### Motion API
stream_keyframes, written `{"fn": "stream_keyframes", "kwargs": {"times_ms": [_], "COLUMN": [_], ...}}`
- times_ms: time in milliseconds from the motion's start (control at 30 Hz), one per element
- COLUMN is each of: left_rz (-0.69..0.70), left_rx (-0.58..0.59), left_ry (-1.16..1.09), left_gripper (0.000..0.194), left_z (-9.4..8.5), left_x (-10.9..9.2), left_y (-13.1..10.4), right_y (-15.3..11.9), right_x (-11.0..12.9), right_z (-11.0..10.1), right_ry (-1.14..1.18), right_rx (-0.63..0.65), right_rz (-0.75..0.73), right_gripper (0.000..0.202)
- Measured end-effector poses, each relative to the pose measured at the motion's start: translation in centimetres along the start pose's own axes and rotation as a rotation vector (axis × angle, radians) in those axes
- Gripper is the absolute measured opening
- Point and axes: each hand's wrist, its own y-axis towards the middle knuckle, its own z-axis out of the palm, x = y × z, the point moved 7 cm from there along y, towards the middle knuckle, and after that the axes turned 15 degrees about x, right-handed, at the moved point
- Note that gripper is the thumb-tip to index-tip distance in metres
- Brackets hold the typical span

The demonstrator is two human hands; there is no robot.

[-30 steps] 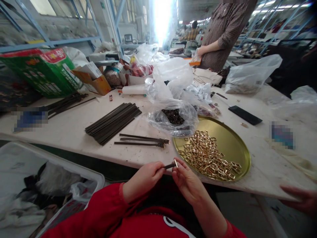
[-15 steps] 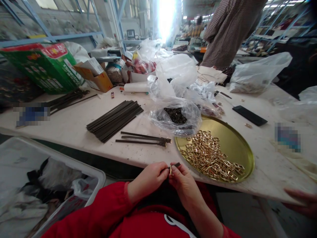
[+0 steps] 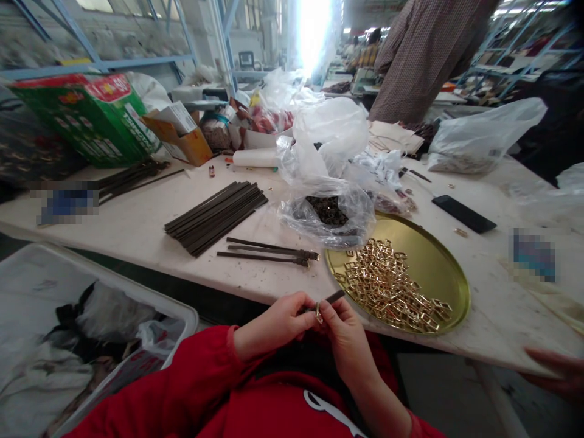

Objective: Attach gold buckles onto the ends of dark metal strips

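Close to my body, at the table's front edge, my left hand (image 3: 281, 321) is closed on a dark strap, most of which its fingers hide. My right hand (image 3: 345, 334) pinches the same strap, whose free end (image 3: 336, 296) pokes out past the fingers. Between my fingertips a gold buckle (image 3: 318, 312) sits upright on the strap. Three dark straps with gold buckles (image 3: 274, 249) lie on the table beyond my hands. Behind them is a stack of plain dark straps (image 3: 216, 218). To the right, a round gold tray (image 3: 444, 255) bears a heap of gold buckles (image 3: 387, 283).
A clear plastic bag (image 3: 292, 213) of small dark pieces touches the tray. Farther right lies a black phone (image 3: 463, 213). A green box (image 3: 91, 121) stands at the back left; a white bin (image 3: 187, 310) is below left. Another person's hand (image 3: 554, 371) shows at the right edge.
More of the strap's end now sticks out to the right beyond my right fingers. Both hands stay together around the buckle; the whole view has shifted slightly.
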Motion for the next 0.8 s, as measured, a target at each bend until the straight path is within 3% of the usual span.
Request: {"fn": "stream_keyframes", "kwargs": {"times_ms": [233,500,633,800], "left_rz": [-0.011,0.001,0.01,0.052], "left_rx": [-0.001,0.046,0.071,0.077], "left_ry": [-0.047,-0.096,-0.028,0.124], "left_gripper": [0.015,0.017,0.019,0.016], "left_z": [0.0,0.3,0.5,0.6], "left_x": [0.8,1.6,1.1,1.2], "left_y": [0.2,0.6,0.4,0.4], "right_y": [-0.2,-0.6,-0.5,-0.4], "right_x": [0.4,0.6,0.3,-0.4], "right_z": [0.1,0.1,0.0,-0.7], "right_ry": [-0.112,-0.064,-0.038,-0.037], "right_rx": [0.035,0.149,0.195,0.152], "right_rz": [-0.003,0.05,0.07,0.102], "right_gripper": [0.027,0.023,0.021,0.03]}}
